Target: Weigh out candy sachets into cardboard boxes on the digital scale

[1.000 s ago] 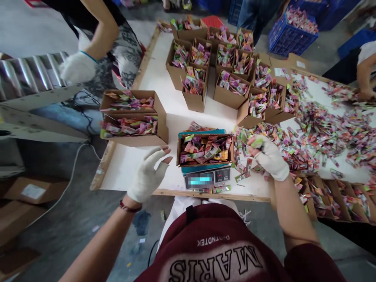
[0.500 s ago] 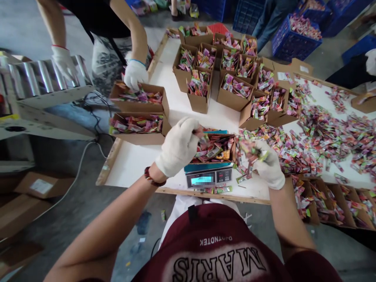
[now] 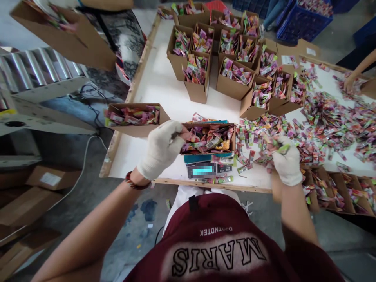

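Note:
A cardboard box (image 3: 209, 154) full of small colourful packets stands on a digital scale (image 3: 223, 168) with a lit display. At the box's left end, my gloved left hand (image 3: 164, 147) is closed, with what looks like a pinkish packet at its fingertips. To the right, my gloved right hand (image 3: 286, 162) is closed around a few small packets (image 3: 281, 147), blurred by motion, above the near edge of the loose packet pile (image 3: 326, 129). Several packets lie against the scale's front and right side.
Filled boxes (image 3: 233, 87) crowd the table's far side; another filled box (image 3: 133, 130) stands left. More boxes (image 3: 337, 192) line the near right edge. At upper left, a co-worker holds a filled box (image 3: 67, 43) near a roller conveyor (image 3: 38, 70). Another person's hand (image 3: 349, 82) touches the pile.
My left hand has moved left to the box's end, and my right hand has moved right, still with packets. The co-worker has lifted one of the two left boxes off the table toward the conveyor.

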